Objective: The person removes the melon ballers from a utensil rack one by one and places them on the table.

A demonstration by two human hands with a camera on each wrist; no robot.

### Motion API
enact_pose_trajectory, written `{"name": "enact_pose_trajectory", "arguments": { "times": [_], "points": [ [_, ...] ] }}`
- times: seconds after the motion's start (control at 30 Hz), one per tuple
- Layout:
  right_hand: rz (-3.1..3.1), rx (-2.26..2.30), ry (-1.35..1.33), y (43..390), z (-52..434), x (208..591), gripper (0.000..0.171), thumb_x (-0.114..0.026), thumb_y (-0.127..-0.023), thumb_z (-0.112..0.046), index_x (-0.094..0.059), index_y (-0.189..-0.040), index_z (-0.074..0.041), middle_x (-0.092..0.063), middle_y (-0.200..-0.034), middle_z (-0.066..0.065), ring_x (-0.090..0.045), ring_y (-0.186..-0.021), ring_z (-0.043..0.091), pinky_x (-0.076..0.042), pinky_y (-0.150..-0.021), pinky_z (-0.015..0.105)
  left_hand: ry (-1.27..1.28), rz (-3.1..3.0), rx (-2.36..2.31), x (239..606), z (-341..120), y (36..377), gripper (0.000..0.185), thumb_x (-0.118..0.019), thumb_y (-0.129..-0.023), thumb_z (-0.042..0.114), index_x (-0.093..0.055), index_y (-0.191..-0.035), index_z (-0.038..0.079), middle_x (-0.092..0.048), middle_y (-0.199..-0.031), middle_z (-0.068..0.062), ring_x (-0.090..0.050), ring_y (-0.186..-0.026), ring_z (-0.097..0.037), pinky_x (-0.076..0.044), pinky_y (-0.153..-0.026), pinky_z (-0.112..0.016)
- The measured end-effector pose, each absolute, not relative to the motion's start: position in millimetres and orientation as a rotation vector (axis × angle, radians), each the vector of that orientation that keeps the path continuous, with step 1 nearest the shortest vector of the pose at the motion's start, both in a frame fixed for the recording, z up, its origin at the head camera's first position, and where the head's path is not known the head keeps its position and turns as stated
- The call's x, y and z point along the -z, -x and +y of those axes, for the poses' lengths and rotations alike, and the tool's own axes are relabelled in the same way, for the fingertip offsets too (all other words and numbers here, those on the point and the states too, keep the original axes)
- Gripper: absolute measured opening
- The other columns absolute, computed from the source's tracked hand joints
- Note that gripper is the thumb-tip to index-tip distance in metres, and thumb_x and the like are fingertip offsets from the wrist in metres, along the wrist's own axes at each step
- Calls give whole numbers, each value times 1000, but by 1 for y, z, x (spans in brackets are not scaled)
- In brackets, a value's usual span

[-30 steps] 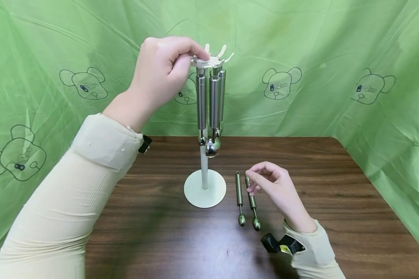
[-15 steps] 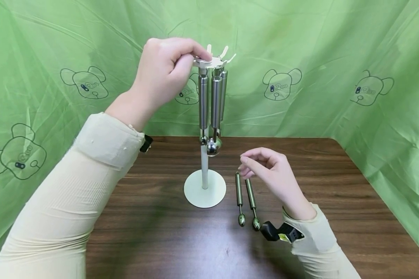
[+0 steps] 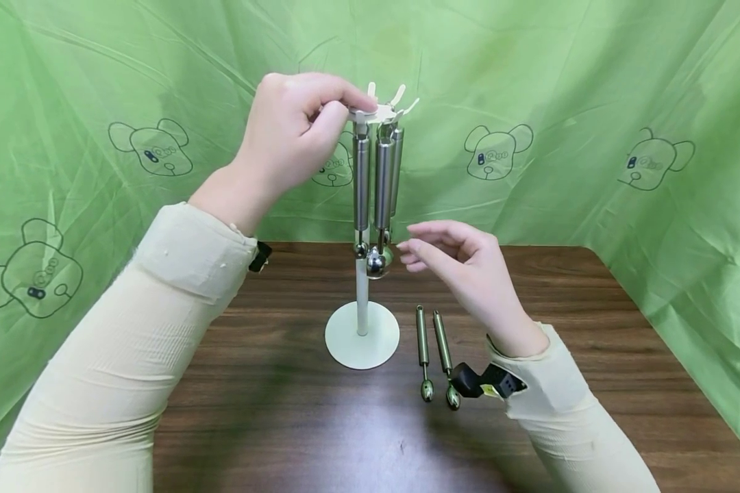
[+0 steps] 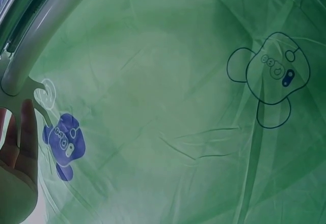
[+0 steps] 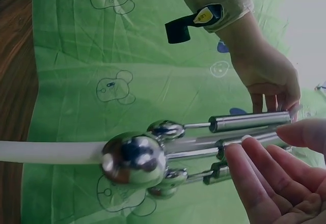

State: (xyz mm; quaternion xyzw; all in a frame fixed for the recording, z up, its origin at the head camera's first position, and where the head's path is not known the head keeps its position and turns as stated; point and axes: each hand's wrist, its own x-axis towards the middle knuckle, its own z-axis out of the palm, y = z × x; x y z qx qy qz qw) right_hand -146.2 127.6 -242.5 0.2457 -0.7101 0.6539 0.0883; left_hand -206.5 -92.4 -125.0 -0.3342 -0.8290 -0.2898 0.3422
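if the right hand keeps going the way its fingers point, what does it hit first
Most likely the hanging steel scoops on the white stand. The right hand points left with open fingertips close beside their handles, near the ball ends. Exact depth is hard to judge.

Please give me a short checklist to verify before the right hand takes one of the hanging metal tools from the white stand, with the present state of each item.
1. Stand top steadied: ok, the left hand pinches it.
2. Stand base flat on the table: ok.
3. Right hand free: ok, fingers relaxed and holding nothing.
4. Right hand near the hanging tools: ok, fingertips are beside their ball ends; contact cannot tell.
5. How each tool's loop sits on its hook: cannot tell, the left hand's fingers cover part of the top.
6. Two tools lying on the table out of the way: ok, they lie apart from the base.
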Motion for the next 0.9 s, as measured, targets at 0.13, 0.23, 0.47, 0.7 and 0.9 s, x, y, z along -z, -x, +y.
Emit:
{"name": "enact_pose_trajectory", "arguments": {
  "times": [0.13,0.23,0.47,0.7,0.9],
  "points": [
    [-2035,-2009,-768,149,121,232,27,-62,-86,-6,-62,-111,5,-70,-96,13,-68,-82,25,-55,-74,38,879,-2137,753,127,-92,207,40,-39,-83,5,-75,-93,18,-70,-91,9,-28,-46,-11,-22,-46,-22],
    [-1997,-2033,-792,152,116,225,29,-62,-86,-5,-60,-112,7,-68,-99,17,-67,-84,28,-54,-75,39,879,-2133,754,127,-92,207,40,-39,-83,6,-75,-93,18,-70,-94,9,-29,-47,-11,-23,-47,-22],
    [-1966,-2032,-802,161,105,214,28,-61,-86,-4,-61,-112,7,-67,-104,19,-66,-90,29,-54,-79,37,878,-2125,756,128,-92,208,38,-40,-83,7,-75,-93,18,-70,-95,8,-31,-48,-11,-25,-47,-22],
    [-1978,-1963,-768,165,97,211,26,-63,-85,-7,-64,-110,3,-68,-102,15,-67,-88,27,-54,-78,36,863,-2123,735,129,-92,207,40,-40,-82,6,-76,-94,21,-67,-73,2,-25,-44,-11,-20,-43,-23],
    [-2029,-1879,-715,166,89,214,27,-67,-83,-12,-66,-108,-2,-70,-100,10,-67,-86,29,-55,-76,35,865,-2117,713,129,-93,207,40,-40,-82,6,-76,-95,21,-67,-71,3,-25,-44,-11,-20,-43,-23]
  ]
}}
